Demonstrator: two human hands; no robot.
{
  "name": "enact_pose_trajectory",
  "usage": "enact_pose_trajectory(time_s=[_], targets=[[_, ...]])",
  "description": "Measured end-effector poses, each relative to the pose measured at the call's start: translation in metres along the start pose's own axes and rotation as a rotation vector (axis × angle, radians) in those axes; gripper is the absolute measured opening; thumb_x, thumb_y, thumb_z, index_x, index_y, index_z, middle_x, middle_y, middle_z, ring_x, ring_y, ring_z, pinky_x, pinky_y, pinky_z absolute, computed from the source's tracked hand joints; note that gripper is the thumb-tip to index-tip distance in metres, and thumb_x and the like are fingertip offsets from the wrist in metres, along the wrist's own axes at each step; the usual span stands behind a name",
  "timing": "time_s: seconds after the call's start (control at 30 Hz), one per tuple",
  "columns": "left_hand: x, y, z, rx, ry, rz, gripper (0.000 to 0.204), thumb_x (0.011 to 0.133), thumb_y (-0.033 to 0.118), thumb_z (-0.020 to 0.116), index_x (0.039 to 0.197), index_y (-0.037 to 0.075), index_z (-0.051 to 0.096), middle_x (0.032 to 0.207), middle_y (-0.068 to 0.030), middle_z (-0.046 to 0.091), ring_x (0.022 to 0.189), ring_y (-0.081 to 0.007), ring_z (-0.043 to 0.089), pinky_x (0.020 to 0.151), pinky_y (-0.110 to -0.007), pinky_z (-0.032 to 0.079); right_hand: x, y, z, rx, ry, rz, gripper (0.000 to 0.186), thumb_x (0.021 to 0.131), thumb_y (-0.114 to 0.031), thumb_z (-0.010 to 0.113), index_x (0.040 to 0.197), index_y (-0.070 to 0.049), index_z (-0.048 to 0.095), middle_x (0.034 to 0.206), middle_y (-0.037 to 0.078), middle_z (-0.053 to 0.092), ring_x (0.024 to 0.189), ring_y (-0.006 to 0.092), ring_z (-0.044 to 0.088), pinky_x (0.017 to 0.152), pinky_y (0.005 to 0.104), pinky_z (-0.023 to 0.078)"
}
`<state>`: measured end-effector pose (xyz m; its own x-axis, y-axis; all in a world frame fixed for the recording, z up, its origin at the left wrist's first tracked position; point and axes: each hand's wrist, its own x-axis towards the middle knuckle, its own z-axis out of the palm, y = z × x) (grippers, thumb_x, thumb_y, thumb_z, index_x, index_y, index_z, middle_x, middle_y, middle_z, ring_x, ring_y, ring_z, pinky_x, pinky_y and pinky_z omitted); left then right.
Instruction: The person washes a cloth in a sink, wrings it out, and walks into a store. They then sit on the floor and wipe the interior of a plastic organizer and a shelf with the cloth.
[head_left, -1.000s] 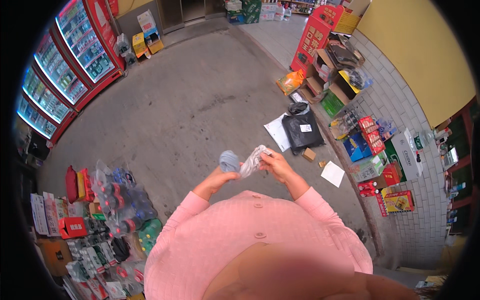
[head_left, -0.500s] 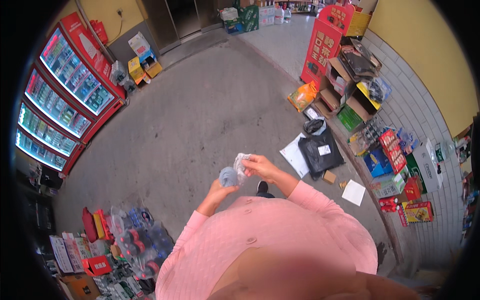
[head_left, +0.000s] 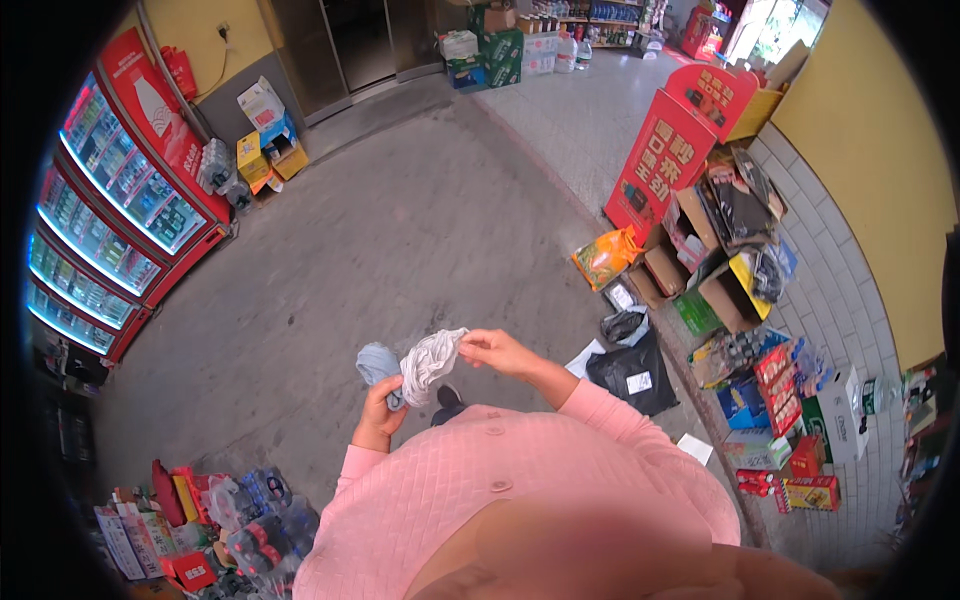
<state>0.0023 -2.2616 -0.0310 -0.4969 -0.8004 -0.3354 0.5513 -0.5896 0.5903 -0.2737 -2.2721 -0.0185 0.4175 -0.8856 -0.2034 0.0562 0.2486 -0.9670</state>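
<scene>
My left hand [head_left: 379, 412] is closed around a bunched blue-grey cloth [head_left: 376, 363]. Beside it, touching the fingers of that hand, hangs a crumpled white cloth [head_left: 432, 364] with folds running along it. My right hand [head_left: 500, 352] pinches the upper right corner of the white cloth between thumb and fingertips. Both cloths are held above the grey floor, in front of my pink quilted top [head_left: 560, 450]. How far the white cloth is tucked into my left palm is hidden.
Lit red drink coolers [head_left: 130, 190] stand at the left. Packed bottles [head_left: 270, 535] and boxes lie low left. On the right, a black parcel [head_left: 640, 375], an orange bag [head_left: 606, 258], opened cartons [head_left: 735, 295] and a red display board [head_left: 660, 160] line the tiled wall.
Both hands have shifted left in the picture. The white cloth is now drawn out into a larger, looser piece between them, and the view has turned somewhat.
</scene>
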Motion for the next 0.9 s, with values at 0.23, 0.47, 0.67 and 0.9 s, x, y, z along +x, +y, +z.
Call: enact_pose_trajectory(time_s=[0.23, 0.47, 0.67, 0.9], targets=[[0.183, 0.082, 0.027, 0.226, -0.053, 0.037, 0.048, 0.077, 0.006, 0.069, 0.121, -0.001, 0.052, 0.110, -0.0097, 0.063, 0.101, -0.0216, 0.061, 0.090, -0.037, 0.047, 0.111, -0.053, -0.087, 0.036, 0.087, -0.053, 0.061, 0.092, -0.031, 0.062, 0.141, -0.009, 0.033, 0.124, 0.010, 0.056, 0.113, 0.0180, 0.052, 0.093, 0.0345, 0.044], [0.338, 0.177, 0.109, 0.575, -0.243, -0.036, 0.050, 0.077, 0.006, 0.070, 0.123, 0.000, 0.051, 0.109, -0.0066, 0.061, 0.098, -0.0177, 0.060, 0.088, -0.033, 0.047, 0.210, -0.122, -0.187, 0.375, 0.249, -0.020, 0.060, 0.091, -0.017, 0.060, 0.142, -0.009, 0.031, 0.114, 0.009, 0.061, 0.103, 0.0179, 0.059, 0.080, 0.0321, 0.049], [0.483, 0.194, 0.151, 0.835, -0.342, -0.119, 0.040, 0.075, 0.009, 0.073, 0.111, -0.001, 0.061, 0.103, -0.0060, 0.064, 0.096, -0.0159, 0.059, 0.085, -0.031, 0.047, 0.264, -0.122, -0.301, 0.549, 0.422, -0.042, 0.051, 0.091, -0.011, 0.055, 0.140, -0.008, 0.037, 0.119, 0.007, 0.058, 0.101, 0.0175, 0.061, 0.083, 0.0345, 0.051], [0.641, 0.200, 0.211, 0.854, -0.304, -0.169, 0.049, 0.073, 0.008, 0.074, 0.118, -0.001, 0.055, 0.111, -0.0076, 0.060, 0.102, -0.0168, 0.057, 0.088, -0.032, 0.045, 0.334, -0.160, -0.473, 0.595, 0.272, -0.092, 0.043, 0.088, -0.010, 0.063, 0.128, -0.008, 0.048, 0.106, 0.001, 0.064, 0.089, 0.0084, 0.061, 0.069, 0.0227, 0.046]])
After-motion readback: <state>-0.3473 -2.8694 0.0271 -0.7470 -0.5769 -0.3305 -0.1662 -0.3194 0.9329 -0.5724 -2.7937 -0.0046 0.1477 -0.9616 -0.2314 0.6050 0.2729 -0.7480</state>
